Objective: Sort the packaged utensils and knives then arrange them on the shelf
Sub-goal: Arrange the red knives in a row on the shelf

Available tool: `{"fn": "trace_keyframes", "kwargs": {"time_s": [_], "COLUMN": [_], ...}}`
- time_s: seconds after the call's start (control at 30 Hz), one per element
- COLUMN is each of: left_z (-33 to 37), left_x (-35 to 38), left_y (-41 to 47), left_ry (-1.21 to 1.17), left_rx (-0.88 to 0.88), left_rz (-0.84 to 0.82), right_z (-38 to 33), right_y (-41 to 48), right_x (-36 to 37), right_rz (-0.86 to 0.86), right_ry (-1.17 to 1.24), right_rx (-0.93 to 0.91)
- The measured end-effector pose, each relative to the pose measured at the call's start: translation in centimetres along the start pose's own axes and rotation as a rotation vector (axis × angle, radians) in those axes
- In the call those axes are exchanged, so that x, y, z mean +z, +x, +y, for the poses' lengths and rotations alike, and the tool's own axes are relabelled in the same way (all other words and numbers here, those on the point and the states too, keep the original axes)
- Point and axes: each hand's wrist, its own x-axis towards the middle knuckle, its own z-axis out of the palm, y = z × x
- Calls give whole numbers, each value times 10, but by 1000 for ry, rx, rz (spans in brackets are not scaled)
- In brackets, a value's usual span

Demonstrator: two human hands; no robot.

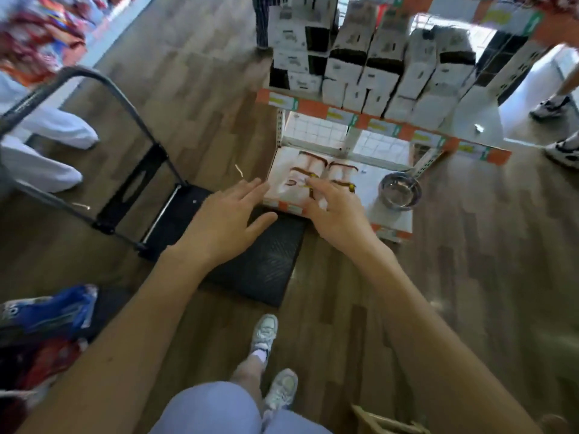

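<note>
Flat packs of utensils with dark brown bands (pixel 308 170) lie in two rows on the lowest shelf (pixel 369 183) of a white rack. My right hand (pixel 336 208) rests with its fingertips on the front packs; whether it grips one is unclear. Just left of the shelf's front corner, my left hand (pixel 228 214) hovers with fingers spread and nothing in it. The shelf above holds several upright white-and-black boxed packs (pixel 369 57). The picture is blurred by motion.
A steel bowl (pixel 400 191) sits on the lowest shelf, right of the packs. A black platform trolley (pixel 250 264) with a grey handle (pixel 94 89) stands left of the rack on the wood floor. Other people's legs and shoes show at left and far right. Colourful bags (pixel 47 311) lie lower left.
</note>
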Motion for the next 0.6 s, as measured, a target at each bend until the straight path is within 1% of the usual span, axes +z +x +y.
{"fn": "trace_keyframes", "kwargs": {"time_s": [0.1, 0.17, 0.27, 0.43, 0.6], "left_z": [-25, -44, -79, -164, -254], "left_x": [5, 6, 6, 15, 36], "left_y": [-23, -32, -37, -26, 6], "left_ry": [-1, -11, -55, -90, -154], "left_rx": [-55, -97, -140, -216, -263], "left_rz": [-21, -22, -14, -119, -200], "right_z": [-13, -21, -32, -46, -54], "right_y": [-11, -11, 2, 41, 106], "right_x": [27, 46, 74, 137, 214], "right_rz": [-53, -70, -84, -166, -231], "right_ry": [1, -40, -53, -46, -53], "right_rx": [-32, -59, -45, 24, 126]}}
